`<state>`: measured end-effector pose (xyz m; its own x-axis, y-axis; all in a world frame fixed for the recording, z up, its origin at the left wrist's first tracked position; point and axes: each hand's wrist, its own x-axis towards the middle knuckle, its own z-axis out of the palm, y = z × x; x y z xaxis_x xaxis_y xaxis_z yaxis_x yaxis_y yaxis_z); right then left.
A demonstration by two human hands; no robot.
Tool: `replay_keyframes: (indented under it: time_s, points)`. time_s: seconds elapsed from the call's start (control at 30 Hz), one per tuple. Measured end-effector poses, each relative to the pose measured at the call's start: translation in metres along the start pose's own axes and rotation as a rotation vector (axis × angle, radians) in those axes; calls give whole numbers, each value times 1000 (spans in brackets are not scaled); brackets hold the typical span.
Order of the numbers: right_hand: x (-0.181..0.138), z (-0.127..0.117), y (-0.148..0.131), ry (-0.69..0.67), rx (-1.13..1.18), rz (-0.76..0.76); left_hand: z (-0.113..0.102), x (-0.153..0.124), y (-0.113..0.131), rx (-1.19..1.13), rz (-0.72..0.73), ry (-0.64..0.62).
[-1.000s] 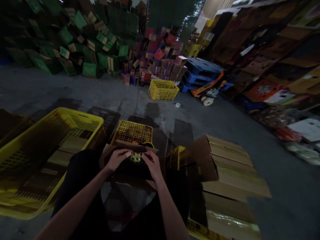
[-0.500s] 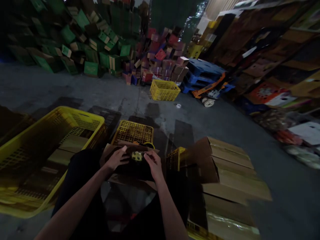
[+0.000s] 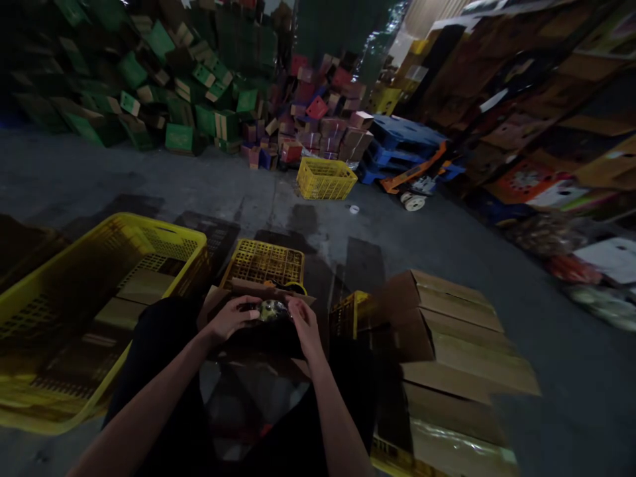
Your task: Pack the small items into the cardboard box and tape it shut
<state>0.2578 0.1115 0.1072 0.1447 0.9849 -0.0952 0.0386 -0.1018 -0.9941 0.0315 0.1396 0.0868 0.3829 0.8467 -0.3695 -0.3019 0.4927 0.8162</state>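
Observation:
A small shiny pack (image 3: pixel 271 310), pale yellow-green with dark patches, is between my two hands; its exact kind I cannot make out. My left hand (image 3: pixel 232 319) has its fingertips closed on the left end. On the right end, my right hand (image 3: pixel 304 323) pinches it between thumb and fingers. Both hands are over an open cardboard box (image 3: pixel 211 303) in front of my lap, whose inside is too dark to read. Just beyond the box's far flap, a black and yellow object (image 3: pixel 297 287) lies by an overturned yellow crate (image 3: pixel 268 257).
At left stands a large yellow crate (image 3: pixel 181 236) with flat cartons inside. Cardboard cartons (image 3: pixel 462 331) are stacked at right on yellow crates. Further off are another yellow crate (image 3: pixel 326 179), blue pallets (image 3: pixel 405 136), an orange pallet jack (image 3: pixel 415 169) and heaped green boxes (image 3: pixel 181 137).
My left hand has moved right and closed on the pack, where before its fingers were spread apart from it. The pack has turned and shows more glare. My right hand still holds it.

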Motion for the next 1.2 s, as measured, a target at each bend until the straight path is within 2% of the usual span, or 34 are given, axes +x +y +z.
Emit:
replay_keyframes:
  time_s: [0.07,0.17,0.27,0.37,0.5,0.7,0.83,1.0,1.1,1.2]
  points:
    - [2,-1,7,45,12,66,0,-2,0,73,28,-41]
    - [2,-3,11,-40,30,122,2,-3,1,137,75,-85]
    - [1,-5,11,-99,29,91,4,-3,2,83,92,-68]
    - [1,-7,11,-62,9,50,6,-2,1,39,97,-20]
    - [1,-4,12,-76,-7,5,3,2,-5,116,82,-29]
    - [1,-3,4,-127,-59,-13,0,4,-4,252,123,47]
    - [1,-3,3,-74,-95,-17,8,-1,5,330,204,100]
    - [1,2,5,14,55,62,18,-4,9,333,268,167]
    - [1,3,4,6,71,67,15,-1,6,265,219,139]
    - [0,0,1,-22,23,26,8,4,0,140,95,129]
